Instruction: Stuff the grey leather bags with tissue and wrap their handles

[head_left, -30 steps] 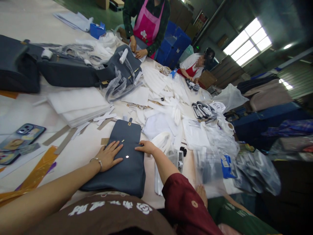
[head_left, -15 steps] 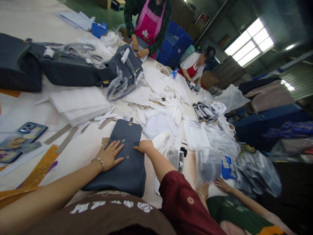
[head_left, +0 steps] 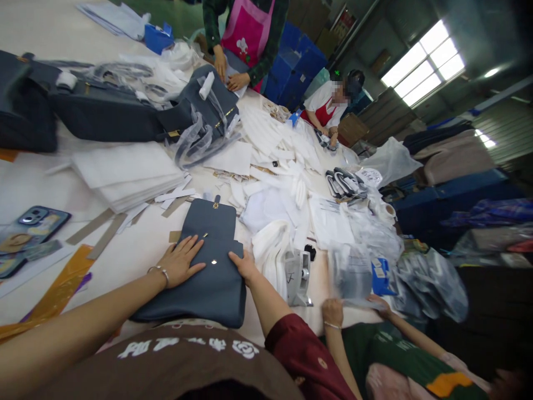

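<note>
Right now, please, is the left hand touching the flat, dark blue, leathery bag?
Touching: the head view shows the left hand spread on the flat, dark blue, leathery bag.

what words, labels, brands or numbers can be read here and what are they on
Nothing reads clearly enough to quote.
Brown garment: white characters, too distorted.
Green garment: white lettering, blurred.
Round white label: dark writing, too small.
Grey metal tool: one dark mark, unclear.
Blue packet: label blurred.
Wall poster: too small.
Dark bag: no readable marking.
</note>
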Demonstrator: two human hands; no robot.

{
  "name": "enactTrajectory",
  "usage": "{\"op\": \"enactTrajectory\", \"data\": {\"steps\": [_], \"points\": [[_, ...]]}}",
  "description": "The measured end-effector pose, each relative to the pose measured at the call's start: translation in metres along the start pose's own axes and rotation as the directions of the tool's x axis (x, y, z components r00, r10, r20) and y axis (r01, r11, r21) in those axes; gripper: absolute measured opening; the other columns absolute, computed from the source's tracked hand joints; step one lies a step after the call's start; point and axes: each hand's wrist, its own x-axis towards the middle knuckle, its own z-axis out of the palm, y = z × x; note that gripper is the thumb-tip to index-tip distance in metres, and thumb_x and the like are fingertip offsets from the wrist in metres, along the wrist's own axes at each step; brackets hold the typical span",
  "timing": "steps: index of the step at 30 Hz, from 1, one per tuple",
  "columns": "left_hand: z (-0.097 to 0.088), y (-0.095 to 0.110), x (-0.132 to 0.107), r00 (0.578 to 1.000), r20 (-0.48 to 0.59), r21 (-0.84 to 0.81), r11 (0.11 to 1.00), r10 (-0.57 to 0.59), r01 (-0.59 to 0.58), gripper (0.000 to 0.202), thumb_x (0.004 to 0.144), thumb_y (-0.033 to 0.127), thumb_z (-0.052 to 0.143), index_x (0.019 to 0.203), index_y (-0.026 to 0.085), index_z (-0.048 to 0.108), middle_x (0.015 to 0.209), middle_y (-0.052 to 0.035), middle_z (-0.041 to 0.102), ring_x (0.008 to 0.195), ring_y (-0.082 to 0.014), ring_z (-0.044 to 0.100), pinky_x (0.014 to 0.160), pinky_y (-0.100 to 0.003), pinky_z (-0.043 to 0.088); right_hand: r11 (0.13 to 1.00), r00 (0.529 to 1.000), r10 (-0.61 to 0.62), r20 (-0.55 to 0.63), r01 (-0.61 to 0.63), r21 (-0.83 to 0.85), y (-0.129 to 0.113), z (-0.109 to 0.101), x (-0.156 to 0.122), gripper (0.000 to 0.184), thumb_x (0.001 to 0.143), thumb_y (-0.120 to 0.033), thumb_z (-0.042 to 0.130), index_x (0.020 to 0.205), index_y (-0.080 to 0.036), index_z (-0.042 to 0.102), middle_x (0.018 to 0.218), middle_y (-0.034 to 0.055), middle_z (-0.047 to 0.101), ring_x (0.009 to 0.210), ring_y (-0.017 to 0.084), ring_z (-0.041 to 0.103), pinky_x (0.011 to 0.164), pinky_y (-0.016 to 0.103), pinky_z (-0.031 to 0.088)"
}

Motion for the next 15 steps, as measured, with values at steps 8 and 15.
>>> {"op": "enactTrajectory", "data": {"steps": [8,15], "points": [[-0.006,-0.005,-0.006,0.999,-0.007,0.043,0.998,0.053,-0.053,0.078,0.086,0.063,0.034,0.147,0.015,0.03,0.153,-0.0088,0.022,0.141,-0.0298,0.014,0.111,-0.049,0.018,0.974,0.978,-0.117,-0.174,0.08,-0.21,0.009,0.008,-0.014,0.06,0.069,-0.047,0.071,0.118,-0.018,0.051,0.107,0.0076,0.065,0.097,0.023,0.063,0.089,0.037,0.049],[-0.003,-0.01,-0.008,0.999,0.036,0.03,1.0,0.0,-0.001,0.084,0.084,0.065,0.034,0.148,0.011,0.026,0.154,-0.0083,0.018,0.14,-0.0341,0.014,0.111,-0.046,0.024,0.815,0.977,-0.084,-0.194,-0.045,-0.577,-0.016,0.005,-0.033,0.085,0.077,-0.061,0.057,0.141,-0.013,0.027,0.127,0.0173,0.053,0.115,0.028,0.054,0.096,0.04,0.043]]}}
